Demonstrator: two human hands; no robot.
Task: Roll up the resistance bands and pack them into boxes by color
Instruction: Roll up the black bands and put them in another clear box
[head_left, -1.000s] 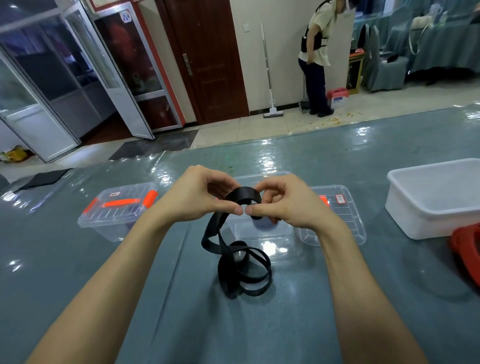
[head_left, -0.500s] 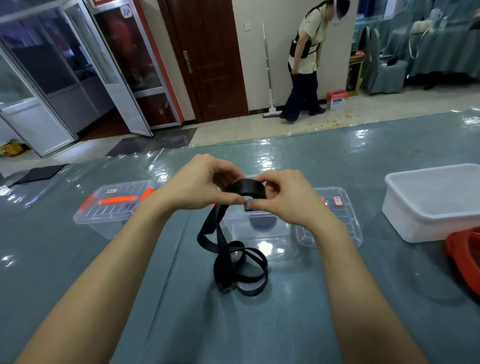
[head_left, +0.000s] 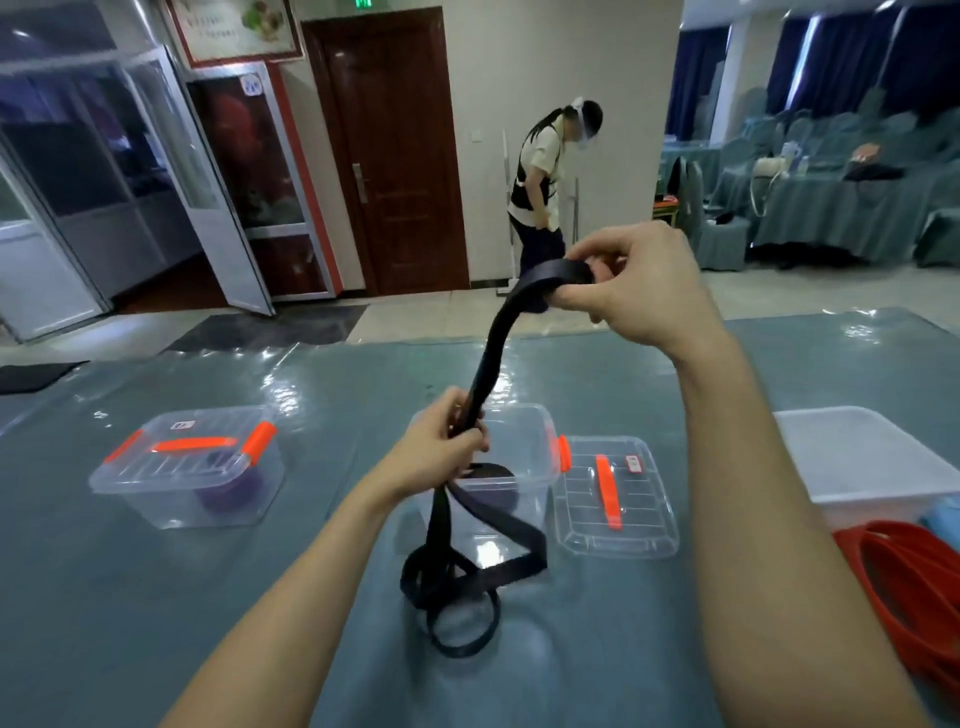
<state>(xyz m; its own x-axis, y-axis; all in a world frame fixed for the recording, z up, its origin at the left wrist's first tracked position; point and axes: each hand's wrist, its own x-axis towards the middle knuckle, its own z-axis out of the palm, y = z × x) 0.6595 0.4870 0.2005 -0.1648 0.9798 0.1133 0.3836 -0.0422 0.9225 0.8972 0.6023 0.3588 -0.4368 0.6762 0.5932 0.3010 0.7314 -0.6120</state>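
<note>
The right hand (head_left: 639, 291), raised high, pinches the small started roll of the black resistance band (head_left: 488, 364), and the left hand (head_left: 441, 447) grips the strap lower down, above the open clear box (head_left: 540, 415) (lid (head_left: 613, 499) just beside it). The rest lies in loose loops toward the table's (head_left: 156, 597) near edge. Rolling looks barely begun, and next the left hand must feed the strap flat while the right winds.

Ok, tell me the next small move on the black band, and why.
Probably wind one more turn onto the small coil that the right hand pinches, while the left hand feeds the black band taut. The stretch between the hands is straight, but most of it lies in loose loops on the table, unrolled.
</note>
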